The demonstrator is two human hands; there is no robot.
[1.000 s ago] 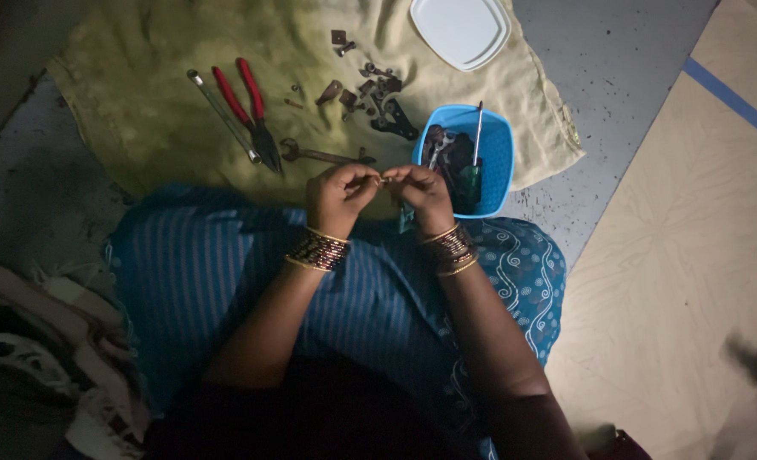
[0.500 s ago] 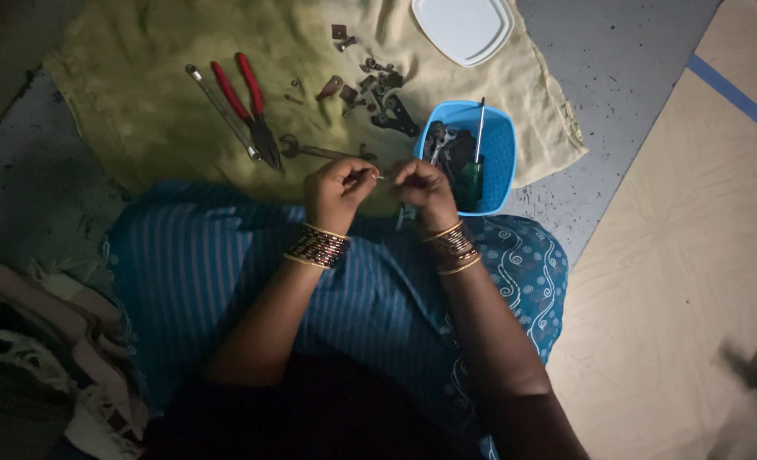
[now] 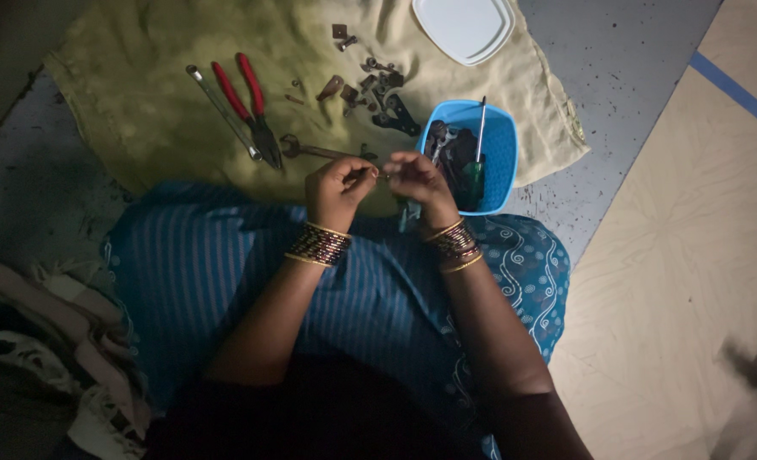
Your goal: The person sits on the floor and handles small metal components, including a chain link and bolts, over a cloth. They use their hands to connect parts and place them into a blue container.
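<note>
The left hand (image 3: 338,189) and the right hand (image 3: 421,183) are held close together over the lap, fingertips almost meeting, and both pinch a small metal piece (image 3: 378,176) between them – too small and dark to say what kind it is. The right hand seems also to hold a small dark tool (image 3: 409,211) that hangs down under the palm; I cannot tell exactly what it is.

Compared w/ half a second ago, the right hand has come a little nearer to the left and turned slightly, so the gap between the fingertips is smaller; the left hand is almost where it was. So the work looks like fine fitting or turning of the small piece, still in progress – this is my judgement only.

Around the hands: the blue plastic box (image 3: 491,162) stands just beside the right hand, w/ a screwdriver (image 3: 477,145) and other dark tools inside. On the yellow-green cloth (image 3: 140,111), in front of the hands, lie a rusty spanner (image 3: 315,152), red-handled pliers (image 3: 246,102), a thin silver wrench (image 3: 221,115) and a group of small rusty parts (image 3: 374,89). The white lid (image 3: 464,30) is at the far edge of the cloth, partly cut by the top of the view.

Room for moving: to the right side the box is very near; to the left of the left hand the cloth is more free.
</note>
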